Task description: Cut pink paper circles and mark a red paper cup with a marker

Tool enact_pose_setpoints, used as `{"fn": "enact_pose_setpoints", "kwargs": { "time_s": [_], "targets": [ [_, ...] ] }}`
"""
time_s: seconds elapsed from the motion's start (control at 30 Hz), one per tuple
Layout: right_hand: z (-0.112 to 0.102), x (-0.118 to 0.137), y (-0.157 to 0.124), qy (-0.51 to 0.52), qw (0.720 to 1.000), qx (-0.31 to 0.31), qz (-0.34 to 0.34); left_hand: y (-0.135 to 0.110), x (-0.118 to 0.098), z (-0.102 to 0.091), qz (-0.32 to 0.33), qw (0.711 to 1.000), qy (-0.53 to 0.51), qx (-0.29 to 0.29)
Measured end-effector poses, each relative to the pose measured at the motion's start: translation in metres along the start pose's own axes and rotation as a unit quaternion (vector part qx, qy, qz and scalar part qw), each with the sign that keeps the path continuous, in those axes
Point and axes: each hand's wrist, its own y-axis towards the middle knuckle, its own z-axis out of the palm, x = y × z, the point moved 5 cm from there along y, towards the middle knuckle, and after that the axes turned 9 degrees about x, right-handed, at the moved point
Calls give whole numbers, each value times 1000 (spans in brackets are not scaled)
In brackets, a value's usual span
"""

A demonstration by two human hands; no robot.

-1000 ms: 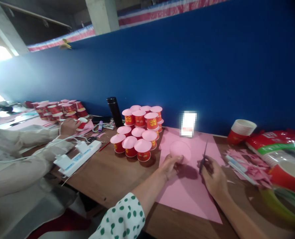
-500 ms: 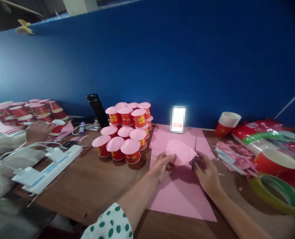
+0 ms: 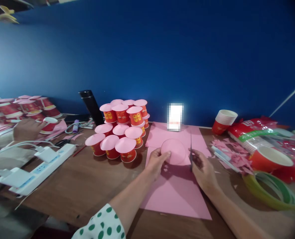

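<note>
Pink disc lower than before, pinched in left fingers; right hand grips scissors, corner scrap gone.

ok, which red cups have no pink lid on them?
The nested stack of red cups right of the pink sheet, by the blue wall: white rims open. The pile of capped cups left of it all carry pink discs.

Single head cam, worn by the person, pitched forward and down across the table toward the blue wall. Close range: both forearms enter from the bottom edge, left hand and right hand sit just below frame centre. Wide lens, frame edges bend and blur. Left of the hands the view reaches a co-worker's hand; right of them, the table's far end. No second view, so no overlap.
</note>
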Motion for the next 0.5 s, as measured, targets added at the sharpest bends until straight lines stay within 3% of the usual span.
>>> {"fn": "enact_pose_setpoints", "kwargs": {
  "time_s": [0.37, 0.5],
  "targets": [
    [2, 3, 1, 88, 995, -12, 49, -3, -5, 0, 33, 998, -58, -8],
    [7, 5, -3, 146, 986, 19, 79, -4, -5, 1, 20, 1000, -12, 2]
  ]
}}
